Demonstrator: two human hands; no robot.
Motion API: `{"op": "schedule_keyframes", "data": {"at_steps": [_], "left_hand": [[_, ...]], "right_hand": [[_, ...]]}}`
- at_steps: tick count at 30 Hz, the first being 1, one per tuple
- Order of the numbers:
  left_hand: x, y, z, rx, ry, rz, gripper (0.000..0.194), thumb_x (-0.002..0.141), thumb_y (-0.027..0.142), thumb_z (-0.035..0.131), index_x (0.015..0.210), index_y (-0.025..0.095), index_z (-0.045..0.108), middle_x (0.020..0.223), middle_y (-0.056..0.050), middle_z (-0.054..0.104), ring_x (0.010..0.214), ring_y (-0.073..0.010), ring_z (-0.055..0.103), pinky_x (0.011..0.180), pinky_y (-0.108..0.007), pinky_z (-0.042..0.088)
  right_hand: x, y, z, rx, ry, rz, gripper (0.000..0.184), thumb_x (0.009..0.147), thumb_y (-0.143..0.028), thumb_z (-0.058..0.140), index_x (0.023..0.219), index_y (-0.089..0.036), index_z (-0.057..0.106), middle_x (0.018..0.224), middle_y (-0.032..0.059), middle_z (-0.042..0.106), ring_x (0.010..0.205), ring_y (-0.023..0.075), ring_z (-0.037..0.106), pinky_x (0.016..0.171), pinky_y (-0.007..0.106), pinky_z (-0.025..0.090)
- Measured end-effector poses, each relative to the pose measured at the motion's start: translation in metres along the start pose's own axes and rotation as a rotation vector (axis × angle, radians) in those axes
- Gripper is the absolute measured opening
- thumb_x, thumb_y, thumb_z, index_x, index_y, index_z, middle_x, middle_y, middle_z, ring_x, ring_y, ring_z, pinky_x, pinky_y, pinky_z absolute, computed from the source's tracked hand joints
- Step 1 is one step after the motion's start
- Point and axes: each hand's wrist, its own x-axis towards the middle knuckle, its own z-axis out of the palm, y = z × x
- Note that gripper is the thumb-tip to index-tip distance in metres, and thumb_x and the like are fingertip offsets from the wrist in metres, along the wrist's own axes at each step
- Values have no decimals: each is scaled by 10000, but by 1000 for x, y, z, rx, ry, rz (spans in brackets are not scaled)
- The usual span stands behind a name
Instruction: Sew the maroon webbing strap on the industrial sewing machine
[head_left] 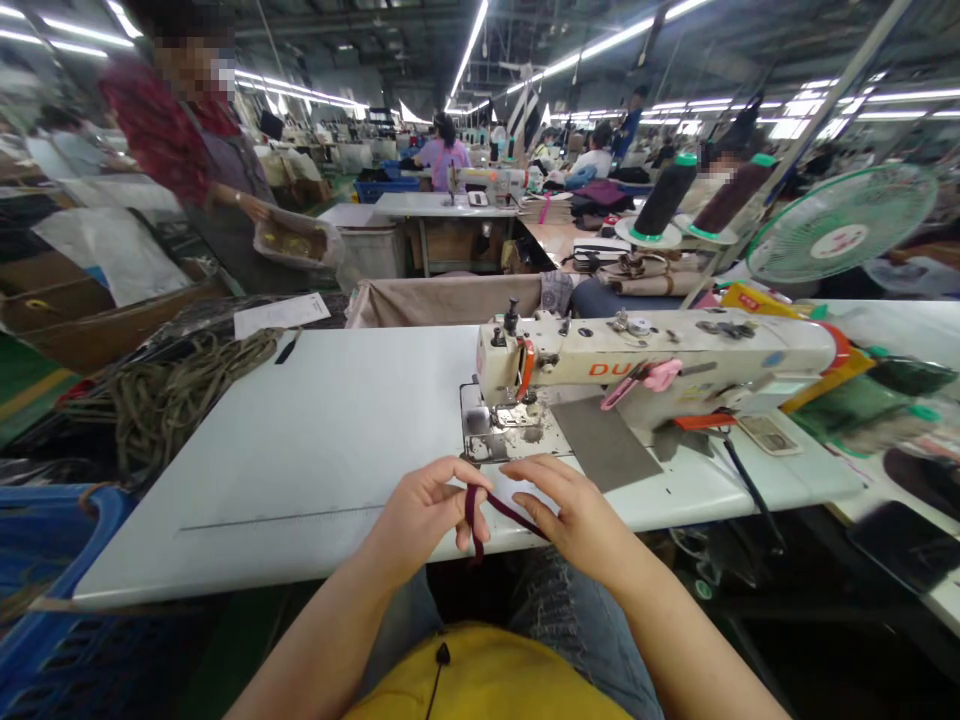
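Observation:
A narrow maroon fabric strap (512,512) runs between my two hands, just over the table's front edge. My left hand (427,510) pinches it between thumb and fingers, and a short end hangs down below them. The strap slants down to the right and goes under my right hand (574,515). That hand's thumb and forefinger stand apart, while its other fingers, curled around the strap, are mostly hidden. Right behind my hands is the sewing machine (570,355), its needle plate (517,425) close to my fingertips.
The white sewing table (330,430) carries a ruler scale along its front. Olive straps (176,395) lie heaped at the left, above a blue basket (60,540). Pink thread snips (645,382) rest on the machine. A green fan (844,225) and thread cones (666,200) stand right; a co-worker (225,180) holds a bin.

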Motion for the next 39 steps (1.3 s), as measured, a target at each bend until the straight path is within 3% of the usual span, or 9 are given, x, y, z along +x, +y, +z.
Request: {"op": "schedule_keyframes", "data": {"at_steps": [3,8,15,20,23,26,28,32,39], "left_hand": [[-5,-4,0,-25,-70,18,356,899,466,851,963,130,754,785,-65,709,546,-137,682,477,-186,498],[-9,-4,3,-85,-189,55,320,882,447,875,928,138,805,926,-65,642,597,-160,738,467,-175,531],[-13,-3,-1,3,-123,126,253,846,424,907,904,180,869,868,-69,657,619,-122,686,521,-170,522],[-15,1,-10,131,-6,224,175,835,352,917,899,193,881,858,-105,725,774,-160,698,678,-200,563],[-13,-1,-11,63,34,185,221,850,395,902,915,185,876,867,-92,721,652,-127,674,577,-188,546],[-10,-3,-9,-49,52,102,291,826,441,919,913,171,856,868,-58,703,480,-73,604,436,-164,475],[-8,-2,-7,-93,46,52,334,818,464,923,919,158,835,825,-42,697,439,-81,604,399,-161,453],[-4,1,-2,-137,11,-72,425,814,519,917,945,138,782,575,-5,639,393,-133,602,365,-166,428],[-2,2,2,-187,1,-165,422,805,512,925,948,153,755,431,17,577,343,-109,522,341,-139,319]], "right_hand": [[9,3,-20,-195,159,-59,327,1057,-234,572,1370,-268,660,1290,116,714,1190,249,700,1043,423,601],[48,16,-88,-650,444,-2,482,1055,-438,582,1488,-226,583,1446,163,641,1357,359,596,1186,571,459],[100,75,-145,-865,285,51,552,1092,-560,391,1348,-154,665,1400,186,692,1433,367,532,1196,555,413],[110,88,-157,-946,272,82,599,1090,-625,320,1109,-180,721,1117,191,749,1161,368,661,1053,524,491],[100,68,-147,-1014,411,60,620,1070,-657,389,1175,-140,715,1140,234,726,1185,415,641,1055,570,472],[78,42,-116,-972,453,-60,457,1061,-541,555,1283,-167,695,1252,209,716,1277,403,619,1090,565,452],[58,26,-89,-877,353,-218,270,1069,-357,592,1284,-242,706,1178,131,762,1196,322,685,1041,495,500],[27,5,-41,-573,-24,-569,436,1044,-158,596,1419,-375,648,1254,24,781,1212,197,724,1025,357,570],[15,-10,-18,-429,-48,-702,444,1011,-159,683,1404,-365,669,1227,13,799,1196,181,748,1004,299,629]]}}
